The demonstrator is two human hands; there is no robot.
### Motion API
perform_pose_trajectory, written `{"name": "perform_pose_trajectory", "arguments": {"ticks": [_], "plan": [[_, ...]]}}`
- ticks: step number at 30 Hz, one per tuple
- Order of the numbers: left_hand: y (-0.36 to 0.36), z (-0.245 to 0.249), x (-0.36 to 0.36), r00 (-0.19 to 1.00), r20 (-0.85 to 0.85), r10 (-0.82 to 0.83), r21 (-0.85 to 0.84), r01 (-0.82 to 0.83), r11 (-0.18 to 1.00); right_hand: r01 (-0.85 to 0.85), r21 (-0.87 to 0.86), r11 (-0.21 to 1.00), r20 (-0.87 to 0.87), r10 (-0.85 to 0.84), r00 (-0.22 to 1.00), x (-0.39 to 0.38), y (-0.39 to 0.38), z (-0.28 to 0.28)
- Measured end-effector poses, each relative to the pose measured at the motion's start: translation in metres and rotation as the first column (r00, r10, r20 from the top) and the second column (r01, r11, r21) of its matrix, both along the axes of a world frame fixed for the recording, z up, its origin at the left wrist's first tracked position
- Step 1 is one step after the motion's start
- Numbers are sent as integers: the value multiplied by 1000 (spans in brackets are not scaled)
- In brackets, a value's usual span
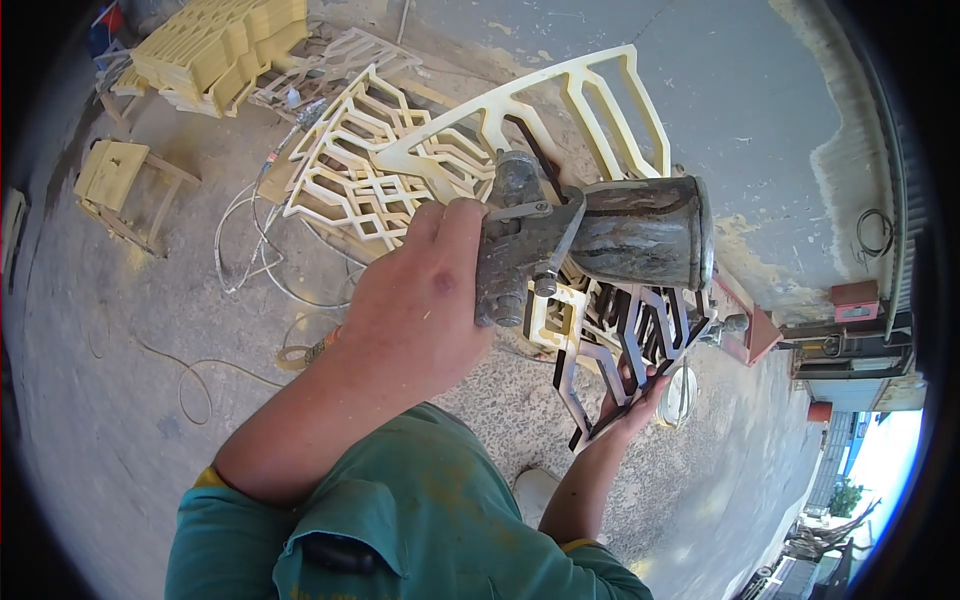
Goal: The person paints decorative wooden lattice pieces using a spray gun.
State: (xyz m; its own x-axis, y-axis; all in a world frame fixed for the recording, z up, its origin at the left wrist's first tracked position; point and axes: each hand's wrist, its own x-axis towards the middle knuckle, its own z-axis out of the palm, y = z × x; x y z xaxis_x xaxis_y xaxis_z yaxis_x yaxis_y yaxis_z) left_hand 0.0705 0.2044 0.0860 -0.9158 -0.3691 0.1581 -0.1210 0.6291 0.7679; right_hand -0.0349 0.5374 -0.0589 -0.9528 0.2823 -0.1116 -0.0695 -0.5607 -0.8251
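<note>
My left hand (430, 290) is closed around the body of a paint-smeared spray gun (510, 240), close to the camera. The gun's grey cup (645, 232) points to the right and covers part of the scene behind it. Lower right, my right hand (632, 398) grips the edge of a cut-out lattice panel (600, 370) with dark and greyish bars. A cream square-framed piece (555, 316) shows beside that panel, under the gun. Behind the gun, a large cream slotted panel (590, 90) stands tilted toward the wall.
Cream lattice panels (350, 180) lean at the back, near a tall stack of yellowish panels (215, 50). A small wooden stool (125, 180) stands left. Hoses (240, 240) loop over the concrete floor. A white bucket (678, 395) and a red box (855, 301) are at right.
</note>
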Motion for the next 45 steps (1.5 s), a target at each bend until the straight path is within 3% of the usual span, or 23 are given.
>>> {"name": "perform_pose_trajectory", "arguments": {"ticks": [5, 9, 10, 13, 15, 18, 21, 22, 24, 25, 28, 29, 31, 35, 39, 40, 42, 45], "plan": [[-8, -8, -5, 993, -28, 114, -23, -115, 993, -83, -5, 997, -43, 83, 996, -1, 14, -7], [-28, -24, 2, 962, -240, 128, -43, -143, 989, -4, 101, 995, -39, 7, 999, -1, 23, -5], [-35, -32, 6, 965, -234, 115, -15, -122, 992, 24, 203, 979, 15, -28, 1000, 1, 24, 1], [-48, -55, 26, 976, -198, 87, 130, -62, 990, 63, 296, 953, -56, -48, 997, -3, 31, 2], [-51, -77, 45, 986, -142, 92, 308, -44, 950, 52, 379, 924, -89, -19, 996, -3, 27, 4], [-49, -109, 70, 995, -48, 90, 397, -63, 916, -25, 482, 876, -141, 106, 984, -7, 24, -3], [-38, -138, 93, 998, 27, 54, 526, -61, 848, -99, 553, 827, 34, 96, 995, -6, -11, 7], [-34, -142, 100, 999, 44, 4, 495, -25, 869, -126, 566, 815, 76, 100, 992, -9, -21, 6], [-28, -150, 113, 993, 81, -90, 434, 46, 900, -110, 639, 761, 12, 133, 991, -18, -40, -5], [-21, -152, 114, 994, 60, -92, 456, 55, 888, -73, 787, 613, -30, 156, 987, -24, -46, -7], [-27, -138, 110, 950, 75, -302, 180, 285, 942, -114, 837, 534, -37, 263, 964, -33, -75, -5], [-30, -146, 110, 944, -15, -329, 188, 326, 927, -105, 882, 459, -35, 285, 958, -36, -82, -3], [-42, -146, 106, 928, 28, -372, 205, 359, 911, -70, 951, 300, -36, 335, 941, -47, -95, 0], [-76, -144, 80, 900, 35, -434, 250, 413, 876, -31, 988, 151, -42, 456, 889, -75, -127, 19], [-119, -147, 46, 872, 56, -487, 294, 452, 842, 102, 995, 11, -85, 652, 753, -91, -167, 50], [-131, -147, 36, 859, 68, -508, 301, 468, 831, 76, 996, -44, -26, 685, 729, -94, -175, 52], [-153, -149, 20, 831, 95, -549, 324, 495, 806, -76, 982, -173, 162, 564, 810, -91, -197, 59], [-181, -167, 0, 780, 109, -616, 380, 540, 751, 51, 986, -161, 56, 597, 800, -93, -221, 54]]}}
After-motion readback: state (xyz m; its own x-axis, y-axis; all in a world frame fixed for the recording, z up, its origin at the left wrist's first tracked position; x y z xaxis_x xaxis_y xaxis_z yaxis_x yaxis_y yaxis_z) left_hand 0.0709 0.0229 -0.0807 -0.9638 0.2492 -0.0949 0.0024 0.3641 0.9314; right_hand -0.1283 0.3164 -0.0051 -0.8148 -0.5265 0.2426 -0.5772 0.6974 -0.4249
